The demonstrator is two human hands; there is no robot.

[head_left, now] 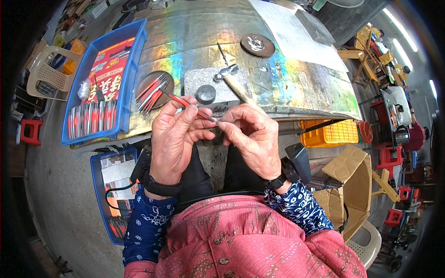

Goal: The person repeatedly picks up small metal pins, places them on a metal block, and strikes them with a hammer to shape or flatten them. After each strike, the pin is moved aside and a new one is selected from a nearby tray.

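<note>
Between the thumb and fingers of my left hand (176, 134) is a slim red tool with dark ends (187, 105), slanting down toward the right. My right hand (252, 136) has its thumb and forefinger pinched together at the tool's lower tip; whatever sits between them is too small to make out. Just beyond my hands, on the table, a grey stone block (192, 78) bears a round black disc (206, 94) and a hammer (238, 89) with a pale handle. To the left, a brown round dish (168, 79) holds several similar red tools.
A blue tray (65, 132) with rows of red tools stands on the table's left; another blue tray (104, 217) is lower. Far off lies a brown plate (270, 50) of small whitish bits. At the right are a yellow crate (329, 134) and an open cardboard box (357, 180).
</note>
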